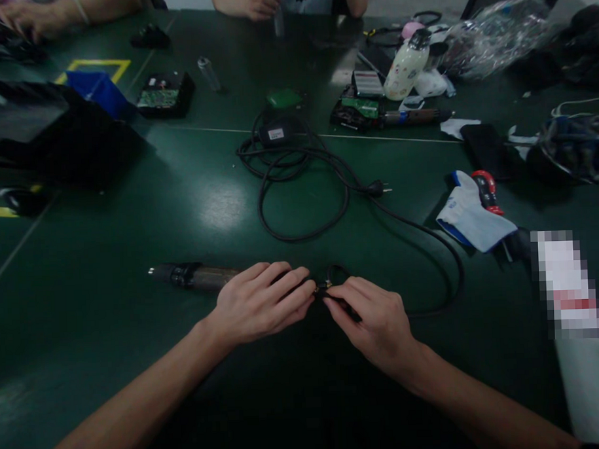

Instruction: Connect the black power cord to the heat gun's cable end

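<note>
A long dark electric screwdriver (198, 276) lies across the table in front of me, its tip to the left. My left hand (265, 301) is wrapped over its rear end, covering most of that part. My right hand (374, 313) pinches a cable plug (325, 286) at the screwdriver's back end. Fingers hide the joint, so whether the plug is seated cannot be seen. From there a black cord (459, 265) curves right and back to a power adapter (279, 132), which lies among coiled loops. A two-pin mains plug (377, 188) rests beside the coil.
White-and-blue glove (473, 215), red-and-black handle (488, 192) and phone-like slab (486, 149) lie at right. Behind are a bottle (406, 67), an opened device with circuit board (362, 111) and clear plastic wrap (499, 37). A black bag (46, 141) stands left; co-workers' hands (262, 3) show across the table.
</note>
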`<state>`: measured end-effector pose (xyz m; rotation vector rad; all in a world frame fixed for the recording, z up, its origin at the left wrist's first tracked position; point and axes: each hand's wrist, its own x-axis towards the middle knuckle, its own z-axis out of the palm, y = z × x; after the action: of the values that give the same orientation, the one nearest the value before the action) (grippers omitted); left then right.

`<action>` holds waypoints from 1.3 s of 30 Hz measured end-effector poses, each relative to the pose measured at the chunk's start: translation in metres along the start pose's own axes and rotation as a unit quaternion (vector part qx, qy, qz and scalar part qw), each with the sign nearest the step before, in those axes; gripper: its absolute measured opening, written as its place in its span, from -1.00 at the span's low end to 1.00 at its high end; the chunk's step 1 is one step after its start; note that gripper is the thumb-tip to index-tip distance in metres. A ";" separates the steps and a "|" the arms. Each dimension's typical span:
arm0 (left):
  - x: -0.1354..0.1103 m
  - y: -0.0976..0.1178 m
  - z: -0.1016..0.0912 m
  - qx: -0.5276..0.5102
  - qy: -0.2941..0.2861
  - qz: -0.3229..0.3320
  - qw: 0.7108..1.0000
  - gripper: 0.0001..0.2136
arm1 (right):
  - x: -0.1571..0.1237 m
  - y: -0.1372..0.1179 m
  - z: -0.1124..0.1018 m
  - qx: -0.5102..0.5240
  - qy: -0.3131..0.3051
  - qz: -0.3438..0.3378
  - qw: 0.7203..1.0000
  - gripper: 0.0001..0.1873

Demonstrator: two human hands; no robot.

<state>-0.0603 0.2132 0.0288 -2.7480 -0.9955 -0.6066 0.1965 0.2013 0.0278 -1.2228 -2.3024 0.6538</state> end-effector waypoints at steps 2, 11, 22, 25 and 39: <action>0.001 0.000 0.000 -0.005 0.001 -0.001 1.000 -0.66 | 0.000 0.000 0.000 -0.001 0.001 -0.001 1.000 -0.85; -0.001 0.000 0.000 -0.011 -0.009 -0.004 1.000 -0.62 | 0.000 0.001 0.001 -0.001 0.002 -0.003 1.000 -0.86; -0.002 -0.001 -0.001 -0.004 -0.017 0.004 1.000 -0.65 | -0.001 0.001 0.001 -0.007 -0.002 -0.001 1.000 -0.86; -0.001 -0.001 -0.001 -0.005 -0.015 0.003 1.000 -0.66 | 0.000 0.001 0.001 -0.004 -0.006 0.000 1.000 -0.85; 0.002 0.000 -0.001 0.001 -0.011 -0.007 1.000 -0.73 | 0.001 0.000 -0.001 -0.005 -0.001 -0.003 1.000 -0.85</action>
<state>-0.0590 0.2139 0.0310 -2.7541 -1.0205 -0.5793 0.1965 0.2020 0.0291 -1.2204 -2.3132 0.6436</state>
